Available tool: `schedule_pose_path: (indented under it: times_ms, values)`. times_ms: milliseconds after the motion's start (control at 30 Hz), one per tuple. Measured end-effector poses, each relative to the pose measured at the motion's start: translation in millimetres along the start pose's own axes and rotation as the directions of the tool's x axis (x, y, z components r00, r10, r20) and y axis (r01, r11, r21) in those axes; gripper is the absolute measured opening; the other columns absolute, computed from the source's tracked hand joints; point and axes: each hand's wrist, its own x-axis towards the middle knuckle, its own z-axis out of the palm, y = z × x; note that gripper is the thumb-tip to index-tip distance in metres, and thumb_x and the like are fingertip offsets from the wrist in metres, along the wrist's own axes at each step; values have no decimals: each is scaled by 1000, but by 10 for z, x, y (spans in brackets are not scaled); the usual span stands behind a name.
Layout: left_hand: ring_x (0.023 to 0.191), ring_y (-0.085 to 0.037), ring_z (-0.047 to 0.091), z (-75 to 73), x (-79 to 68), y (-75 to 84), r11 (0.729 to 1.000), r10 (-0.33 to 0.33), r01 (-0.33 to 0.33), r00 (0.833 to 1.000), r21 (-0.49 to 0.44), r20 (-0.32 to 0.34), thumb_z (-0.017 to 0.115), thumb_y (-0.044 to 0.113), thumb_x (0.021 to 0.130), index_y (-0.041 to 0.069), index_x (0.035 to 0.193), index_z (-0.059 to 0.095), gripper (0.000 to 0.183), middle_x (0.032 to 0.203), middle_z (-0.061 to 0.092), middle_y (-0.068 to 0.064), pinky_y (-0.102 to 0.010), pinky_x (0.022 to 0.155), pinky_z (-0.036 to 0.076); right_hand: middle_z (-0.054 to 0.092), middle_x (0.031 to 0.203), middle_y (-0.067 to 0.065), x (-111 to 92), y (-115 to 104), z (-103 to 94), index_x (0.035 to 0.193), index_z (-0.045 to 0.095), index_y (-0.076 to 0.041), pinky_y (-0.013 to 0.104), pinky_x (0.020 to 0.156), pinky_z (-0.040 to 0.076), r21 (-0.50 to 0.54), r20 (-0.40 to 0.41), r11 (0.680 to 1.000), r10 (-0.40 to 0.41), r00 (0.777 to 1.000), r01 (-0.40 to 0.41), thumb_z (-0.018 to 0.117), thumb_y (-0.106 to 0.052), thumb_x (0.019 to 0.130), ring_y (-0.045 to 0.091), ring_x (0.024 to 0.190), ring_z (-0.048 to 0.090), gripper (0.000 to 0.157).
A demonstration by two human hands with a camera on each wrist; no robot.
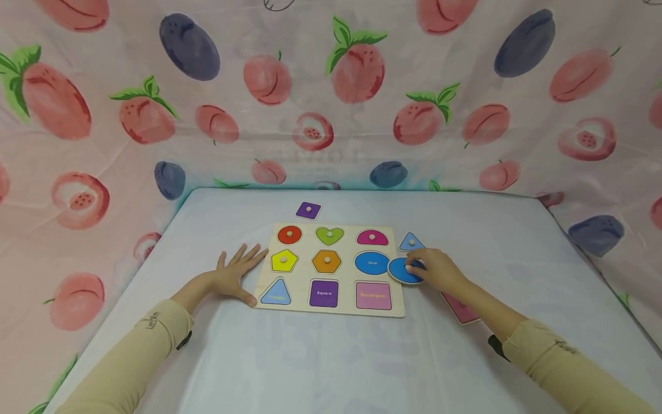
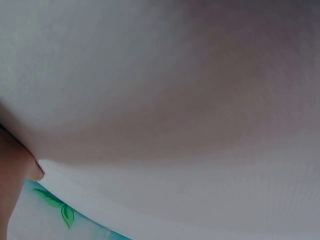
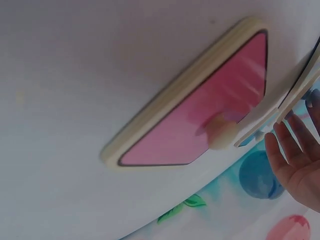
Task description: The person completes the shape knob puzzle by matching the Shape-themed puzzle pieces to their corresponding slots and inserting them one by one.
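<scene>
A wooden shape puzzle board (image 1: 300, 281) lies on the white table. My left hand (image 1: 235, 277) is spread flat with thumb and fingertips at the board's left edge; little of it shows in the left wrist view. With my right hand (image 1: 438, 270) I pinch the knob of a blue oval puzzle piece (image 1: 400, 271), held at the board's right edge beside the printed oval recess (image 1: 371, 263). Red circle, green heart, magenta half-circle, yellow pentagon and orange hexagon pieces sit in the board. The triangle (image 1: 276, 292), square (image 1: 324, 293) and rectangle (image 1: 373, 295) recesses show printed names.
A purple square piece (image 1: 308, 210) lies behind the board. To the right lie a light blue triangle piece (image 1: 411, 242) and a pink rectangle piece (image 3: 200, 125), the latter partly under my right forearm. A fruit-print cloth (image 1: 351, 132) hangs behind the table.
</scene>
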Motion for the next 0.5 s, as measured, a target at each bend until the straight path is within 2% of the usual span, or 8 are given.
schedule_pose_path:
  times_ms: [167, 500]
  values:
    - [142, -44, -15, -1, -9, -4, 1000, 0, 0, 1000, -6, 0, 82, 49, 62, 12, 152, 8, 121, 159, -6, -17, -71, 103, -17, 67, 110, 22, 57, -68, 24, 88, 69, -4, 53, 94, 47, 2, -17, 999, -33, 999, 33, 67, -9, 86, 40, 108, 60, 6]
    - [143, -43, -16, 0, 4, -12, 1000, -6, 6, 1000, -11, 7, 82, 50, 62, 13, 152, 7, 122, 159, -7, -16, -70, 103, -18, 65, 115, 22, 191, -201, 33, 91, 69, -4, 52, 95, 47, 6, -6, 999, -32, 999, 32, 67, -10, 86, 40, 112, 59, 8]
